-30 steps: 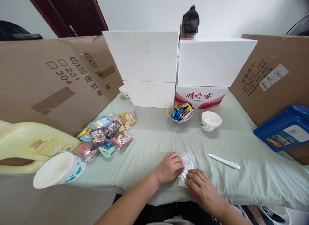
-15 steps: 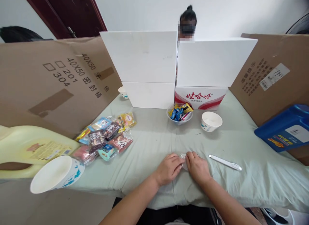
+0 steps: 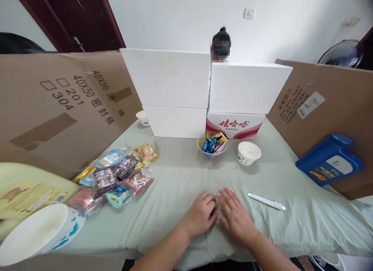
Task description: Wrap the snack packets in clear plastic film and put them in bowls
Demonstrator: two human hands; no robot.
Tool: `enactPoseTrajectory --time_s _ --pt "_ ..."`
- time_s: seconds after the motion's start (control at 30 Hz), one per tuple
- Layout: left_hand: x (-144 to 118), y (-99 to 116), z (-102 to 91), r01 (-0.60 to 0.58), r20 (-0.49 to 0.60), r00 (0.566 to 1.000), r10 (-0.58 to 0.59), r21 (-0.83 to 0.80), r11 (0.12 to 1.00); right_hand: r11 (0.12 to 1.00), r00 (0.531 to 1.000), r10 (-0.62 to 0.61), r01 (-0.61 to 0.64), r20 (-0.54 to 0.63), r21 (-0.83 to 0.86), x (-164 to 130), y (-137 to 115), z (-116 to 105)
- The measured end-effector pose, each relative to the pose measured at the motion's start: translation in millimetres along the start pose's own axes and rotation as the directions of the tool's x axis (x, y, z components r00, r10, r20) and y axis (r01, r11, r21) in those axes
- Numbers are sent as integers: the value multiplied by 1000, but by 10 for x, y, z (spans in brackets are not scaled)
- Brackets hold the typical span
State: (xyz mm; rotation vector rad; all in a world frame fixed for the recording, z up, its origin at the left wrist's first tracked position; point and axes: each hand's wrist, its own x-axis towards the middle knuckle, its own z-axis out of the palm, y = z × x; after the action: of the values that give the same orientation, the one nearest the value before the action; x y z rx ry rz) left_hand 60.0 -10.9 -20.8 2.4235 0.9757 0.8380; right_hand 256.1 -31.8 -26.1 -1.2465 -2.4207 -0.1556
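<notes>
Item in hand: small clear crinkled plastic wrapper (image 3: 217, 203), lying on the pale green cloth-covered table (image 3: 180, 174) near its front edge, almost wholly covered by my two hands. Only a sliver shows between them.

Left hand (image 3: 201, 216): curled, fingertips down on the wrapper's left edge; whether it pinches I cannot tell. Right hand (image 3: 234, 216): fingers spread, laid flat over the wrapper.

Handling, as I judge it: very light, limp, slick film; it will crumple and slide on the cloth. Best taken at an edge or corner.

Nearby: white pen (image 3: 266, 201) just right of my right hand. Further off: empty white paper bowl (image 3: 248, 152); glass bowl of wrapped sweets (image 3: 212, 144); heap of coloured snack packets (image 3: 116, 177) to the left. Behind: stacked white boxes (image 3: 204, 92); brown cardboard screens (image 3: 67, 108); blue plastic jug (image 3: 329, 164).
</notes>
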Motion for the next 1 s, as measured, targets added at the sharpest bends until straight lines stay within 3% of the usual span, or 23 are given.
enactPoseTrajectory --time_s 0.07,0.17,0.33,0.6,0.8,0.9,1.0 --pt "-9 -2 -1 31 -63 997 -34 -49 998 998 986 -59 58 155 10 -60 -70 35" --pt "-27 -24 11 74 -163 983 -88 -91 993 999 952 -9 -3 307 37 -79 -125 47" --pt "-37 -52 10 60 -116 991 -71 -93 994 988 912 66 -115 405 99 -19 -166 -16" --pt "-42 -104 -37 46 -63 997 -53 -113 993 972 904 149 -208 401 108 -4 -291 -86" --pt "-66 -120 -70 53 -13 998 -55 -109 993 992 960 103 -117 260 40 -325 -367 -170" --pt "-56 -123 -81 61 -10 998 -62 -108 992 997 973 -32 15 228 78 -436 -245 -278" --pt "-37 -116 -67 63 -12 998 -64 -91 994 988 981 -116 98 158 120 -274 135 -570"
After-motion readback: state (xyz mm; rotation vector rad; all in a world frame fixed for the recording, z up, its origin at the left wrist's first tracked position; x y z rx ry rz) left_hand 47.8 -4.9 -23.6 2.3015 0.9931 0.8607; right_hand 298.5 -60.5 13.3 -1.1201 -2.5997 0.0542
